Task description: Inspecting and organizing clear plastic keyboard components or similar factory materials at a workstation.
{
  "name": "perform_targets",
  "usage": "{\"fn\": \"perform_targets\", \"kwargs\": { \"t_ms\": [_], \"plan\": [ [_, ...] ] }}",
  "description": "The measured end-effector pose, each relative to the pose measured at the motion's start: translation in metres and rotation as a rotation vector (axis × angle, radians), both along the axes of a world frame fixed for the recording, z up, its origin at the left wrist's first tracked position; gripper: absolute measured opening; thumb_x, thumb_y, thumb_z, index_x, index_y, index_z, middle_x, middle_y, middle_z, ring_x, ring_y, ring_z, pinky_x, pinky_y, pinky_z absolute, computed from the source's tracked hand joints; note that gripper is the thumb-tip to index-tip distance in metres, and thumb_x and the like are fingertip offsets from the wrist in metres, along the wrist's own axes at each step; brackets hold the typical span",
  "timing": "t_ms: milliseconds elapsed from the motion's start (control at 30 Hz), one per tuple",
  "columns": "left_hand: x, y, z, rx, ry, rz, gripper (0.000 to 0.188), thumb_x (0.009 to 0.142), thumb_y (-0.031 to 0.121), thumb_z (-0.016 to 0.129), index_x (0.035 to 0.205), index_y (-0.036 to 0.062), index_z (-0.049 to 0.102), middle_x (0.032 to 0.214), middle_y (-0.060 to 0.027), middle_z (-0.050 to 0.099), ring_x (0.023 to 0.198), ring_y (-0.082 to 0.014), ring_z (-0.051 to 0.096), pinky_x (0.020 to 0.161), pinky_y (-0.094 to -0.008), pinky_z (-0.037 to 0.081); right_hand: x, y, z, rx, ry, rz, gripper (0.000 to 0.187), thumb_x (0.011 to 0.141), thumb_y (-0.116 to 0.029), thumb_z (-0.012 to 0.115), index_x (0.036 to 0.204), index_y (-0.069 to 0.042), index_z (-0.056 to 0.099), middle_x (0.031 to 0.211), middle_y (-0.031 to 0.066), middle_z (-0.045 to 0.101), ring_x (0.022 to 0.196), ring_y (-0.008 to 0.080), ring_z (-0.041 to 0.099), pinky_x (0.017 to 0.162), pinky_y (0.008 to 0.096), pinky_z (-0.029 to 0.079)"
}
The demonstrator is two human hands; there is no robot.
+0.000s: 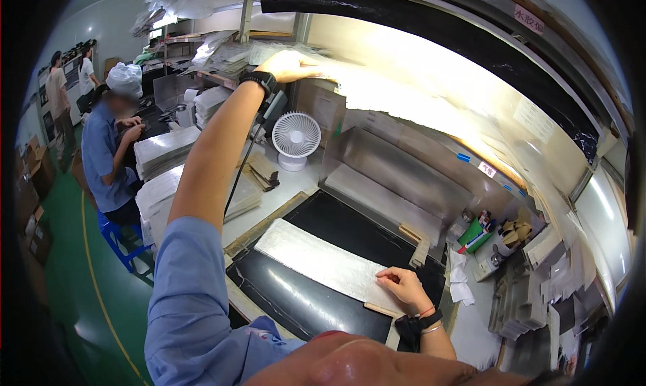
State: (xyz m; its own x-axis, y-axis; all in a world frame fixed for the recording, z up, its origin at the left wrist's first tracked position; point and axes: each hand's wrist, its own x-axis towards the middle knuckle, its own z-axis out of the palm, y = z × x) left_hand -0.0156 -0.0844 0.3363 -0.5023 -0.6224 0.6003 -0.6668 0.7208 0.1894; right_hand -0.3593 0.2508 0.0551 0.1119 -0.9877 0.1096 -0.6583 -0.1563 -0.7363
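A long whitish flat panel [316, 258] lies slantwise on a glossy black work surface [289, 302]. Over its right end is my right hand [406, 288], fingers bent and drawn together, their tips at the panel's surface. Whatever thin thing they pinch, if any, does not show. My left arm stretches far up and forward. My left hand [291, 65], with a black band at the wrist, is beside the bright lamp glare [397, 69]; its fingers point right and are washed out. Small wooden corner pieces [416, 244] sit at the panel's right side.
A white round fan [296, 135] stands beyond the black surface. Stacks of pale sheets [165, 150] rise at left, near a seated co-worker [111, 150] in blue. A metal tray-like box [397, 174] is behind the panel. A green pen holder [476, 231] and more stacked sheets [521, 308] are at right.
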Motion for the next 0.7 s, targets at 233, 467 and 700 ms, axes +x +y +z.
{"fn": "perform_targets", "kwargs": {
  "t_ms": [233,467,700],
  "plan": [
    [-0.003,-0.014,0.009,0.101,-0.111,0.019,0.048,0.087,0.047,0.052,0.120,0.0131,0.060,0.115,-0.0108,0.062,0.099,-0.0249,0.059,0.090,-0.0355,0.043,-0.004,-0.002,-0.015,0.003,-0.051,-0.056,0.020,0.080,-0.017,0.068,0.094,-0.003,0.068,0.075,0.0061,0.066,0.064,0.0084,0.056,0.062,0.0220,0.046],
    [-0.029,0.005,0.004,-0.023,-0.267,0.365,0.051,0.087,0.051,0.037,0.115,0.0156,0.060,0.119,-0.0149,0.059,0.110,-0.0338,0.054,0.093,-0.0460,0.040,0.004,0.001,-0.011,-0.057,-0.030,-0.093,0.015,0.077,-0.010,0.069,0.089,-0.001,0.068,0.072,0.0043,0.061,0.063,0.0081,0.054,0.058,0.0214,0.043],
    [-0.045,0.023,-0.021,-0.691,0.064,0.442,0.057,0.087,0.053,0.044,0.129,0.0150,0.048,0.127,-0.0127,0.052,0.117,-0.0301,0.048,0.102,-0.0545,0.025,0.007,-0.004,-0.014,-0.006,-0.055,-0.114,0.011,0.078,-0.005,0.067,0.087,0.001,0.067,0.073,0.0035,0.062,0.064,0.0076,0.054,0.059,0.0208,0.043]
  ]
}}
